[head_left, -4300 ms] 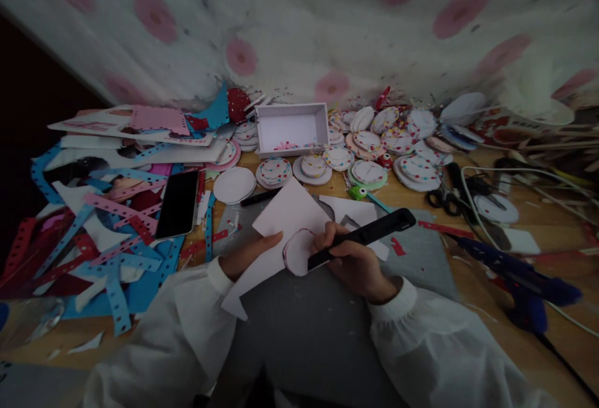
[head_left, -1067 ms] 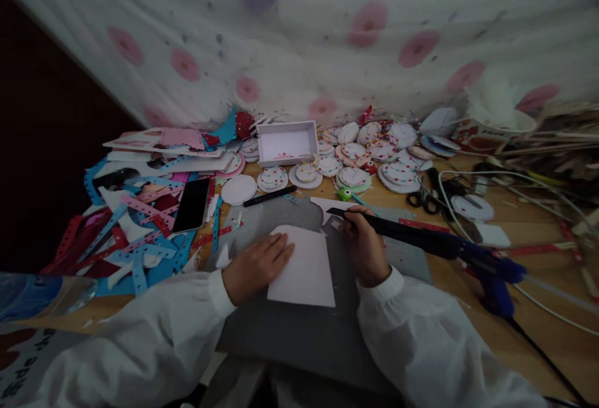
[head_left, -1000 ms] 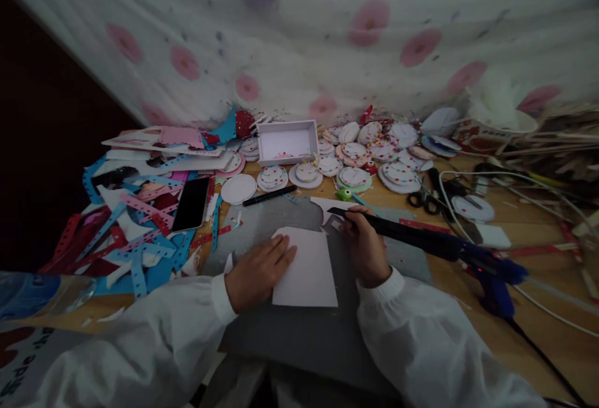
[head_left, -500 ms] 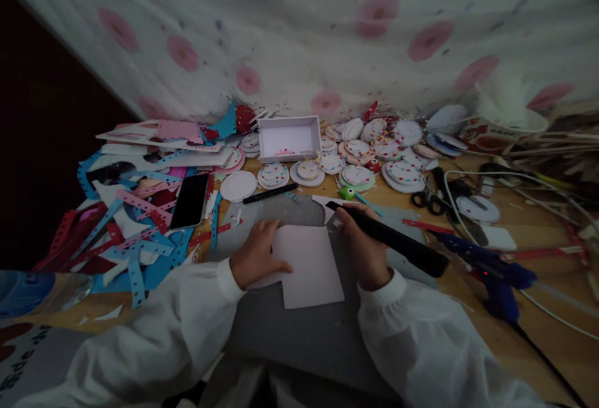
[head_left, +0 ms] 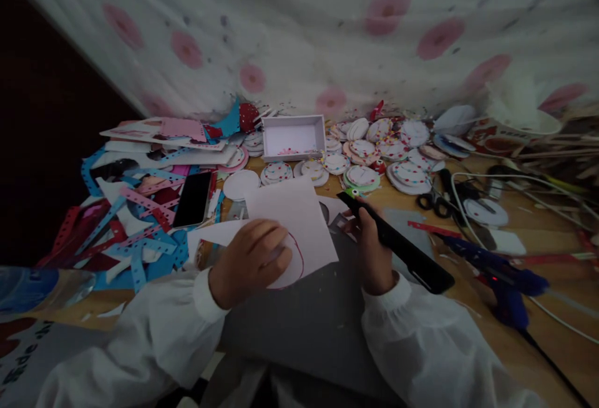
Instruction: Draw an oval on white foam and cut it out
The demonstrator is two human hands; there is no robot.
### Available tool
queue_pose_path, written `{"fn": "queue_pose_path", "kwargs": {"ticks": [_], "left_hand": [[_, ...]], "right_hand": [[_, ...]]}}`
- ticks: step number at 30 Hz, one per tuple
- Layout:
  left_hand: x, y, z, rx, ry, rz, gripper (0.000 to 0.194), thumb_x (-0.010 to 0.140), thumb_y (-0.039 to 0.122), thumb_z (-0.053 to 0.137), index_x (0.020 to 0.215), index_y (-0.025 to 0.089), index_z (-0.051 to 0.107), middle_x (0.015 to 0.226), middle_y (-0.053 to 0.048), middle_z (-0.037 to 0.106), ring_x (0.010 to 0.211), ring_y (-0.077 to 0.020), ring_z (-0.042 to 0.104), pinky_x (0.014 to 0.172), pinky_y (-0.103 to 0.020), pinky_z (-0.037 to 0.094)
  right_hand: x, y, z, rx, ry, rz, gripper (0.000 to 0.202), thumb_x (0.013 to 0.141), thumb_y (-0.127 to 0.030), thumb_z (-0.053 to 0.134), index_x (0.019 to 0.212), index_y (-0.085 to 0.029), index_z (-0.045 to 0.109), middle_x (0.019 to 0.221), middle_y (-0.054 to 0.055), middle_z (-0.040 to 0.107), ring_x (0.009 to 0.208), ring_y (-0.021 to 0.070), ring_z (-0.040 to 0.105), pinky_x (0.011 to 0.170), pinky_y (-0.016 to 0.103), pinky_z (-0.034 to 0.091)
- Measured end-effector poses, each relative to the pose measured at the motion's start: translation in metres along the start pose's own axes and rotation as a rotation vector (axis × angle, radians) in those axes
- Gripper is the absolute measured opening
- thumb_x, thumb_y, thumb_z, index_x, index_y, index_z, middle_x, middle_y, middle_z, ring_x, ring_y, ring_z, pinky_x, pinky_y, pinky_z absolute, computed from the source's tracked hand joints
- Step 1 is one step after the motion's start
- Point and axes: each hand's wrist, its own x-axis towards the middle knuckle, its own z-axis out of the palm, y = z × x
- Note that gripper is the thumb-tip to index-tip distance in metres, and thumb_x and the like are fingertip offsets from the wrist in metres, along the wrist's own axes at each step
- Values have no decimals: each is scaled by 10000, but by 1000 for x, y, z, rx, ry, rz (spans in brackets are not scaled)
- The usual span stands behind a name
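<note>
My right hand is wrapped round a black utility knife, its tip pointing away to the upper left. My left hand, fingers curled, grips a white sheet of card above the grey cutting mat. A red curved line is drawn on the card; my fingers hide part of it. Another white paper piece sticks out to the left of that hand. Beyond the knife tip is a small green frog-like figure, with a cut white scrap beside it.
Colourful paper strips and a phone lie on the left. A white box and several decorated paper discs line the back. Scissors, a blue glue gun and a white cable are on the right.
The blank card has been shifted away from me and now shows a red curved line. My left hand has moved onto it with fingers curled. The knife stays in my right hand.
</note>
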Motion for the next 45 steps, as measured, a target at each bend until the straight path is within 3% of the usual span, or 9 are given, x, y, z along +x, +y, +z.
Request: {"fn": "queue_pose_path", "kwargs": {"ticks": [6,11,14,16,18,20,25,39,45], "left_hand": [[-28,1,28,-23,-244,-118,332,934,66,373,1228,91,523,1204,-168,637,1167,-231,582,969,-374,506],[-34,13,37,-121,-319,-287,482,790,7,378,1240,48,545,1228,-197,626,1144,-258,604,961,-384,519],[-26,23,38,-212,-306,-394,533,739,34,431,1254,97,553,1238,-158,634,1151,-250,604,974,-383,516],[-19,29,37,-252,-276,-466,551,737,39,441,1268,141,549,1238,-124,643,1141,-229,615,962,-365,527],[-13,34,35,-285,-253,-520,570,733,25,429,1276,154,543,1243,-111,643,1132,-214,623,945,-349,538],[-9,37,33,-325,-231,-550,565,739,23,427,1279,145,539,1246,-113,641,1124,-206,629,932,-335,546],[-6,40,28,-407,-214,-599,511,799,70,448,1297,155,526,1253,-102,638,1107,-196,640,923,-320,550],[-9,32,24,-542,-261,-645,550,792,88,472,1333,173,517,1283,-92,617,1120,-218,632,948,-360,535],[-9,30,23,-550,-280,-641,588,786,63,460,1356,200,496,1295,-67,613,1129,-207,626,982,-339,512]], "right_hand": [[-1,-6,5,-67,-81,-26,292,880,-388,540,1126,-234,521,659,-50,554,560,123,503,547,264,411],[-20,-4,4,-151,-7,-207,256,834,-351,617,1062,-251,558,689,-33,568,596,139,536,571,281,435],[-37,-5,1,-203,11,-341,227,838,-314,622,1054,-264,572,695,-19,582,586,148,546,562,295,449],[-46,-8,-1,-227,-100,-469,179,857,-302,598,1033,-271,593,685,-12,586,576,157,558,547,304,456],[-49,-13,-2,-277,-361,-617,108,894,-309,547,950,-263,627,670,0,596,579,164,575,531,306,464],[-49,-21,-2,-323,-517,-772,149,932,-295,489,914,-243,627,671,10,613,591,163,582,531,299,474],[-44,-35,1,-467,-615,-1129,171,923,-107,462,1010,-197,578,674,31,640,646,176,588,551,301,486],[-40,-26,5,-540,-586,-1195,165,896,-102,507,910,-207,633,693,37,648,638,167,575,534,307,498],[-46,-21,4,-493,-584,-958,144,904,-183,524,988,-196,641,681,36,618,655,179,582,548,306,499]]}}
